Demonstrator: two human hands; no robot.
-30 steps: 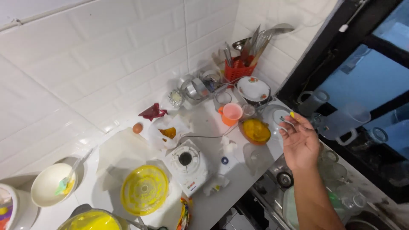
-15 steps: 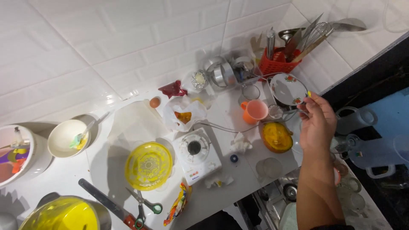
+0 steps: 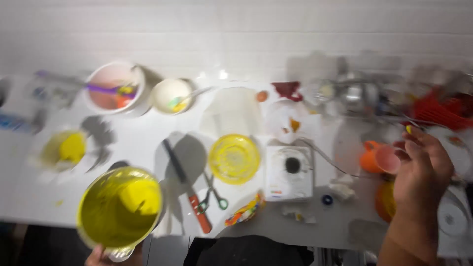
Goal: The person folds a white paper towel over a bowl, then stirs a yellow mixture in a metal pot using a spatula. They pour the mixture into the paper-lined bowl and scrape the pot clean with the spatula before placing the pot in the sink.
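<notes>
Your left hand (image 3: 106, 255) grips the yellow pot (image 3: 119, 207) from beneath, fingers wrapped, while your right hand (image 3: 422, 170) hovers, fingers loosely curled, beside the orange cup (image 3: 378, 158)

Frame bright overall; white tiled wall (image 3: 236, 34) in the upper part nearly washed out. Small specular glare spot upper centre, at the wall's foot. Strong motion blur throughout, worst at the right and left edges; outlines smeared sideways. Hard dark shadows fall beside the knife (image 3: 189, 197) and bowls on the counter (image 3: 143, 143). Lower edge dim.
</notes>
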